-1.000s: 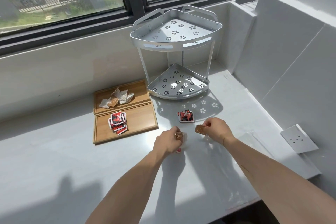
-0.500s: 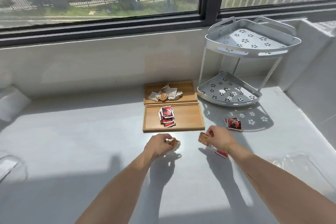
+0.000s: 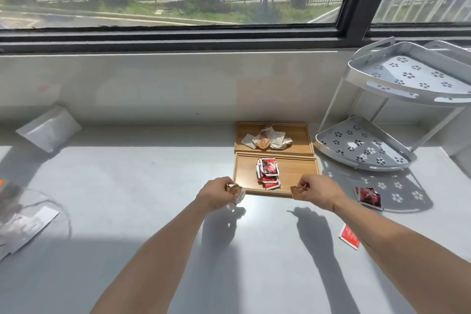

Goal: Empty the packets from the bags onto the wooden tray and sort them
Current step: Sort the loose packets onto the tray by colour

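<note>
Red packets [image 3: 368, 197] right of hands [image 3: 318, 195]; corner rack [image 3: 367, 146] beyond.

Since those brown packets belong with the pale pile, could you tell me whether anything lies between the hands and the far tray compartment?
Only the near compartment with its stack of red packets lies between. The left hand and right hand each hold a brown packet above the counter, so they could likely pass over the low stack to the far compartment.
</note>
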{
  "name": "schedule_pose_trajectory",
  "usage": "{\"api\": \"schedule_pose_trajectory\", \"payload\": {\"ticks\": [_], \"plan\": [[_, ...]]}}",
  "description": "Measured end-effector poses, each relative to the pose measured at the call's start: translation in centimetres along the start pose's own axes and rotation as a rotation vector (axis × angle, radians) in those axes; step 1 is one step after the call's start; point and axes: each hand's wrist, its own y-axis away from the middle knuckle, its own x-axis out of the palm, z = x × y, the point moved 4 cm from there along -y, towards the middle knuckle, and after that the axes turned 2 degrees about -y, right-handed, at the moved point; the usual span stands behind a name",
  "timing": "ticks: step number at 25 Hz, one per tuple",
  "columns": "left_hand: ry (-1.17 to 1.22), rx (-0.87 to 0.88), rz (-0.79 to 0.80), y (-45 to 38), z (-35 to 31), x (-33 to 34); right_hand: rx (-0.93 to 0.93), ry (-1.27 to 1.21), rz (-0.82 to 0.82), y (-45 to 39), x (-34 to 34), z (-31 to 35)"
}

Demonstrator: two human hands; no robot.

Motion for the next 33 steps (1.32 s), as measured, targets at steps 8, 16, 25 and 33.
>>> {"api": "schedule_pose_trajectory", "payload": {"ticks": [8,16,25,33], "plan": [[-0.131,0.060,0.006,-6.5,-2.9,-3.5,-0.010,0.019,0.000,-5.9,-2.7,-1.0],[-0.243,0.098,0.043,-14.9,-6.8,-4.7,-0.021,0.062,-0.033,-13.3,-3.8,-2.1],[-0.416,0.099,0.070,-22.0,-8.6,-4.5,-0.002,0.112,-0.090,-19.3,-4.1,-1.1],[-0.373,0.117,-0.018,-24.0,-8.9,-4.1,0.068,0.193,-0.144,-21.8,-2.9,-0.9]]}}
